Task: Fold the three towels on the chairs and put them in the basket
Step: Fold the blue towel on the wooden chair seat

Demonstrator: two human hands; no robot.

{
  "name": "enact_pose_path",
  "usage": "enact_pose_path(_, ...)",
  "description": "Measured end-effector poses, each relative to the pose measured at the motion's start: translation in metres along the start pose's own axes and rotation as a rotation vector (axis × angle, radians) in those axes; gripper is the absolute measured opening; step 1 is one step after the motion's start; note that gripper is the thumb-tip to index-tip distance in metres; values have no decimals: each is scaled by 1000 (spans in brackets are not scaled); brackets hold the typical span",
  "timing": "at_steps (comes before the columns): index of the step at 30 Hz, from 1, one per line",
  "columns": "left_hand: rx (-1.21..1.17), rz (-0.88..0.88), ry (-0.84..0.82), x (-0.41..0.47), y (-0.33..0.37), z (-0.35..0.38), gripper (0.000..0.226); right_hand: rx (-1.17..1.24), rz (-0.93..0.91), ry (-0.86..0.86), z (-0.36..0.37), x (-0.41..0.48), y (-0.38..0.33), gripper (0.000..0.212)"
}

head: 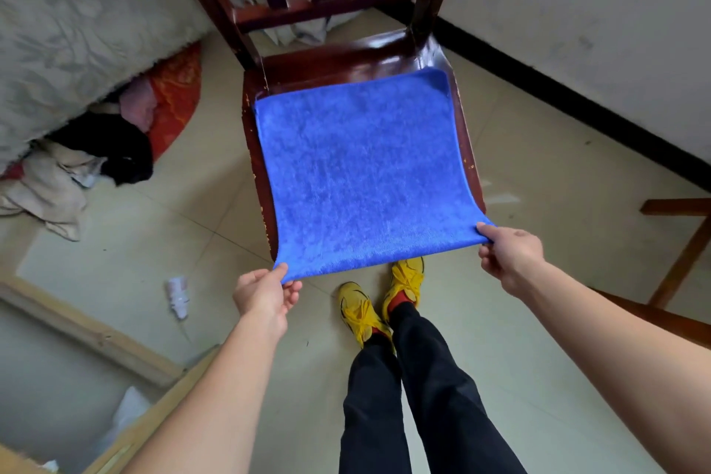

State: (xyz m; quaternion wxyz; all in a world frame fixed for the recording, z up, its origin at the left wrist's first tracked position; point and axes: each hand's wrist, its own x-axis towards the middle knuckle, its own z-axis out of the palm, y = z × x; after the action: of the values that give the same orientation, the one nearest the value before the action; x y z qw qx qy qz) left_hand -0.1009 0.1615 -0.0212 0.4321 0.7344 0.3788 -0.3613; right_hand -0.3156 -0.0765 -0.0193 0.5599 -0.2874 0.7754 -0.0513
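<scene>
1. We see yellow shoes (384, 292) on the pale tiled floor (538, 165).
2. A heap of clothes (96, 150) lies at left.
3. Crumpled paper (177, 296) sits near a wooden frame (88, 331).

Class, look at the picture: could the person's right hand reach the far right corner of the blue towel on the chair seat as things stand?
Probably yes. The right hand grips the near right corner of the blue fleecy towel, and nothing lies on the dark red wooden chair between it and the far corner. It must let go first.

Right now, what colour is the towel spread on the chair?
Bright blue, plain: the towel shows clearly in the head view.
</scene>
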Motion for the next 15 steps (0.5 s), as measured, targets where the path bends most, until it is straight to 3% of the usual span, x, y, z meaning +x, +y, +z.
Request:
enact_pose_path(3,-27,86,-56,-10,27,6,8,36,-104,-24,8,-7,-22,13)
enact_pose_path(10,-43,135,-245,5,123,41,7,116,-193,-134,44,-1,-110,9)
enact_pose_path(15,20,190,-278,38,181,79,10,77,-151,-230,81,32,-162,7)
